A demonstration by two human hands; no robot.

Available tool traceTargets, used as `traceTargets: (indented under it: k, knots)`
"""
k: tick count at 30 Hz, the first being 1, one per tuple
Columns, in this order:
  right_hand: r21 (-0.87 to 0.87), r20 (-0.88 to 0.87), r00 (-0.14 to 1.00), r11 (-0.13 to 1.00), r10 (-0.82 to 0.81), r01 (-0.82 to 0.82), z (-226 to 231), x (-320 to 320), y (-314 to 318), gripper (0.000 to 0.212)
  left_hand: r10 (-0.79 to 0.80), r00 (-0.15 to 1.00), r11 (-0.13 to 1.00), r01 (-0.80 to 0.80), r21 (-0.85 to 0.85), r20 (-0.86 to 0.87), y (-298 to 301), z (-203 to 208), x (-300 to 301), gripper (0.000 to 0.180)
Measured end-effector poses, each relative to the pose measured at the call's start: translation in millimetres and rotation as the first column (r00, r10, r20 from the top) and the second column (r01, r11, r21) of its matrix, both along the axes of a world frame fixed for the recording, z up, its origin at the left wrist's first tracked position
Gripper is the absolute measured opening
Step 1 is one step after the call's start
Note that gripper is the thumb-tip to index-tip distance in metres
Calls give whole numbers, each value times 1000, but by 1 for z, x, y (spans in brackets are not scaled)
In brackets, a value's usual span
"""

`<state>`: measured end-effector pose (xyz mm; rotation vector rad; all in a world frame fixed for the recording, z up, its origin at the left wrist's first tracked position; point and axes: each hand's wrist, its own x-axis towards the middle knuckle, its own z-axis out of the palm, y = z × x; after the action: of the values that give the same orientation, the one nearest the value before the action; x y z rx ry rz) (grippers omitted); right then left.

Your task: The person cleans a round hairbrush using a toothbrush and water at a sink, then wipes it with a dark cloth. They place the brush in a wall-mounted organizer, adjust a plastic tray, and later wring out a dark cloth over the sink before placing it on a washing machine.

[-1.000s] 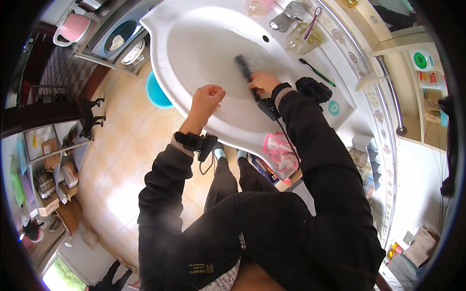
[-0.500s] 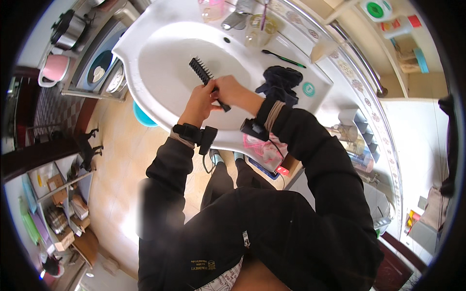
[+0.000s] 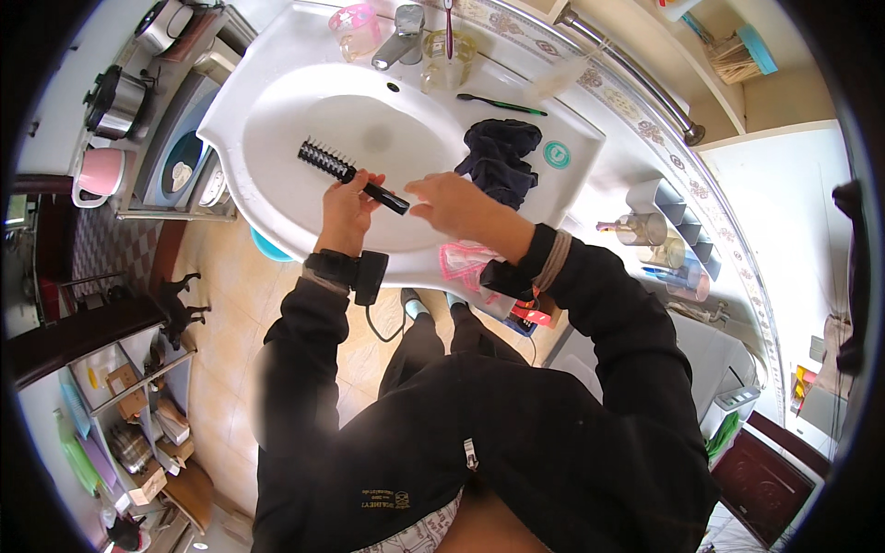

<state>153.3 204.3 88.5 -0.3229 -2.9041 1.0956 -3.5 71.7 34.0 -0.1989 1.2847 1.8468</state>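
A black hairbrush with a bristled head and smooth handle is held over the white sink basin. My left hand grips it near where head and handle meet, the bristles pointing to the far left. Just off the handle's end is my right hand, its fingers bent but apart, with nothing seen in them. A crumpled dark cloth lies on the counter beyond my right hand. Behind it rests a black and green toothbrush.
At the back stand a faucet, a pink cup and a yellowish clear cup with a toothbrush in it. A round teal sticker is on the counter's right. Wall-mounted holders with cups are further right.
My right hand has come off the hairbrush and moved right, uncovering its handle. My left hand keeps the brush, now lower and further left in view. The view has shifted slightly.
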Motion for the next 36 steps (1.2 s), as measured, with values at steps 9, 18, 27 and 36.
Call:
traceTargets:
  k: [9, 18, 27, 36]
  knots:
    - [-82, 69, 994, 993, -82, 88, -35, -26, -17, 36, -111, 994, 990, 109, -90, -21, 12, 3, 32, 23]
    - [87, 263, 931, 967, -255, 240, -105, -122, 29, 42, -10, 999, 987, 2, -162, -53, -30, 16, 13, 34]
    - [269, 557, 815, 963, -162, 7, -129, -142, 21, 47, -18, 998, 997, 13, -80, -65, -77, 29, 4, 20]
    - [520, 475, 869, 754, 135, -401, -166, -143, 30, 23, -17, 999, 999, 16, -28, -51, -72, 25, -1, 20]
